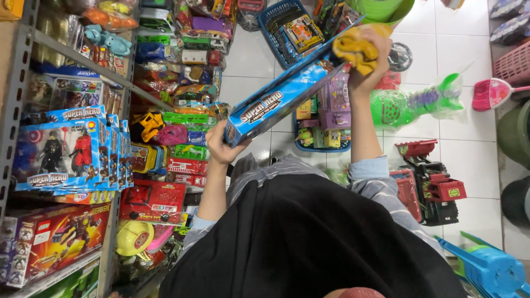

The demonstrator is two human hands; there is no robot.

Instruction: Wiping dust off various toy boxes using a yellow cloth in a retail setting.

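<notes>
While gripping one long blue toy box (284, 96), the left hand (223, 144) is clasping its lower end.
Right hand (367, 66) is pressing one yellow cloth (355, 51) against the upper end.

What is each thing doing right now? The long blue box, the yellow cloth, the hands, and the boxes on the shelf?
Long blue toy box: lifted, tilted, held at both ends.
Yellow cloth: crumpled, pressed on the box's far end.
Left hand: gripping the box's near end.
Right hand: clutching the cloth.
Shelf boxes: upright, in a row.
Blue basket: full of toys.

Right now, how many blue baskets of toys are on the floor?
2: one blue basket at the top beyond the held box, another under it near the right hand. More may be hidden.
</notes>
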